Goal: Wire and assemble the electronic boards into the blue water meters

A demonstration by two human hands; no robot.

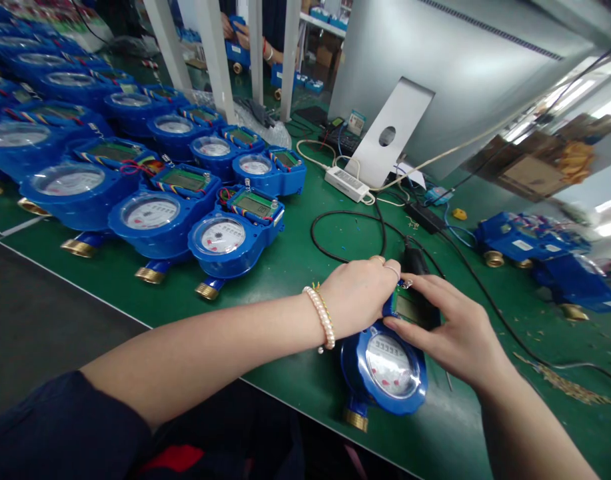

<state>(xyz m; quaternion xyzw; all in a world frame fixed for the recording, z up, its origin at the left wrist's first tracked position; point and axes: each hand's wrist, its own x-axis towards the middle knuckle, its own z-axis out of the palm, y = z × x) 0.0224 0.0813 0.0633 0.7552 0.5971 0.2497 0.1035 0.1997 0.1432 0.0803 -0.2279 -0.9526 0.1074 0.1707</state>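
Note:
A blue water meter point(385, 370) with a round dial and a brass fitting lies on the green table point(295, 267) near its front edge. My left hand point(360, 290), with a pearl bracelet on the wrist, is curled over the meter's upper left side. My right hand point(450, 327) grips the meter's display end from the right, thumb along the top of the dial. A black device point(415, 261) with a cable sits just behind my fingers.
Several rows of blue water meters point(150, 217) fill the table's left side. More meters point(530, 243) lie at the right. A monitor's back and stand point(390, 133), a white power strip point(346, 184) and black cables point(335, 220) are behind. Another person's hands point(245, 40) work far back.

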